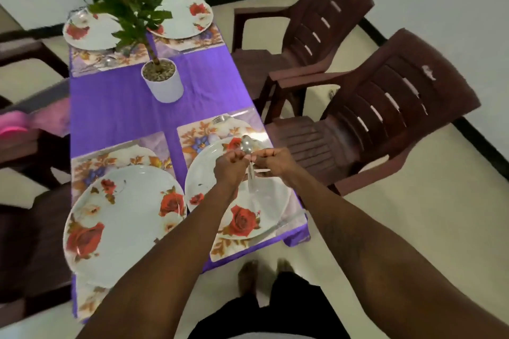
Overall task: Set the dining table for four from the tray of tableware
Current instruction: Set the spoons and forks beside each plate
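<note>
Both hands meet above the near right plate (203, 179), fingers curled. The left hand (230, 165) and right hand (275, 164) pinch the slim handle of a shiny metal spoon (246, 143), whose oval bowl pokes up between them. The round, glossy plate, printed with red roses, sits on a floral placemat (197, 133) over the counter's purple cloth (124, 107). A steel fork (220, 119) lies on the mat's far edge.

spoon (247, 143): steel, bowl up, above rose plate (201, 177) | fork (220, 118): apparently on placemat (190, 133)
</note>
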`<action>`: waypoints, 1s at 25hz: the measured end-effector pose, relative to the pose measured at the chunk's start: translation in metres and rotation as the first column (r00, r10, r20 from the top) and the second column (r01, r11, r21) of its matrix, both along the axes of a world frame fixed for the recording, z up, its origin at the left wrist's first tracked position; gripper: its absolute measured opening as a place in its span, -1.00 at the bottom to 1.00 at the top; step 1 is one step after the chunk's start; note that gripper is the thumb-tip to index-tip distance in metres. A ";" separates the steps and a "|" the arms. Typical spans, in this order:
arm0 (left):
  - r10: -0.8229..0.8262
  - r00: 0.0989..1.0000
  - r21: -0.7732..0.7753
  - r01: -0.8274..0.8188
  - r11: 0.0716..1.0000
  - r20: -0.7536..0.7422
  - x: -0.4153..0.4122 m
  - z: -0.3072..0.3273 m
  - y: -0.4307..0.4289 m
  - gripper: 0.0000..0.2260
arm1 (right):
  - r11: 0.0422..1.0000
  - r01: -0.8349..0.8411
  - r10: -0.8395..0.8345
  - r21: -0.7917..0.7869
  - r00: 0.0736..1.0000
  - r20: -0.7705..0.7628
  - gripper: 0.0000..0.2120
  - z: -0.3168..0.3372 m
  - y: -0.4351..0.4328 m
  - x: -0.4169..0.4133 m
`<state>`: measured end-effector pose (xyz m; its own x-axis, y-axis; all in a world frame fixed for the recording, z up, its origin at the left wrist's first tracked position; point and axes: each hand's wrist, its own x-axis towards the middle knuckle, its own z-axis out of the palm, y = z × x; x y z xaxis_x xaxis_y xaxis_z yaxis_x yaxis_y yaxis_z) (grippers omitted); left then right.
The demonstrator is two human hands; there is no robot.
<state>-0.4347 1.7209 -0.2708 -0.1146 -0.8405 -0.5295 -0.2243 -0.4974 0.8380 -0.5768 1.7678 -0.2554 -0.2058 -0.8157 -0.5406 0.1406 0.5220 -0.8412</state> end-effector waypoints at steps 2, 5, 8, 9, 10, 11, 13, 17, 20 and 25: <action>0.139 0.981 0.111 -0.124 0.986 -0.139 -0.006 0.004 -0.017 -0.91 | 0.992 -0.120 0.121 0.030 0.992 -0.035 -0.77 -0.002 -0.035 -0.015; 0.315 0.939 0.181 -0.289 0.940 -0.136 -0.022 0.006 -0.042 -0.87 | 0.972 -0.226 0.229 0.067 0.973 -0.043 -0.89 -0.009 -0.085 -0.029; 0.467 0.883 0.220 -0.446 0.868 -0.053 -0.043 0.006 -0.064 -0.89 | 0.930 -0.341 0.358 0.134 0.924 -0.134 -0.92 -0.018 -0.132 -0.042; 0.508 0.861 0.243 -0.487 0.839 -0.030 -0.051 0.003 -0.068 -0.86 | 0.905 -0.394 0.417 0.163 0.897 -0.147 -0.91 -0.020 -0.147 -0.048; 0.543 0.840 0.261 -0.520 0.813 -0.016 -0.058 0.000 -0.071 -0.84 | 0.874 -0.454 0.481 0.174 0.859 -0.177 -0.87 -0.023 -0.162 -0.054; 0.574 0.819 0.278 -0.550 0.788 -0.005 -0.064 -0.002 -0.071 -0.84 | 0.844 -0.508 0.536 0.171 0.811 -0.236 -0.83 -0.025 -0.177 -0.059; 0.644 0.765 0.302 -0.620 0.724 0.025 -0.073 -0.005 -0.074 -0.88 | 0.758 -0.629 0.622 0.174 0.617 -0.483 -0.82 -0.032 -0.210 -0.071; 0.721 0.692 0.338 -0.688 0.642 0.038 -0.075 -0.018 -0.074 -0.83 | 0.589 -0.777 0.644 0.224 0.283 -0.711 -0.81 -0.046 -0.259 -0.075; 0.751 0.653 0.349 -0.730 0.588 0.098 -0.072 -0.030 -0.071 -0.82 | 0.487 -0.834 0.671 0.260 0.167 -0.722 -0.82 -0.053 -0.268 -0.065; 0.737 0.667 0.293 -0.730 0.618 0.107 -0.077 -0.030 -0.065 -0.85 | 0.455 -0.854 0.593 0.253 0.078 -0.801 -0.84 -0.072 -0.260 -0.062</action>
<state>-0.5115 1.6562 -0.3005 0.4573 -0.4587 -0.7619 0.3395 -0.7018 0.6263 -0.6391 1.5078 -0.3272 0.4025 -0.8522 -0.3344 -0.8676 -0.2385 -0.4364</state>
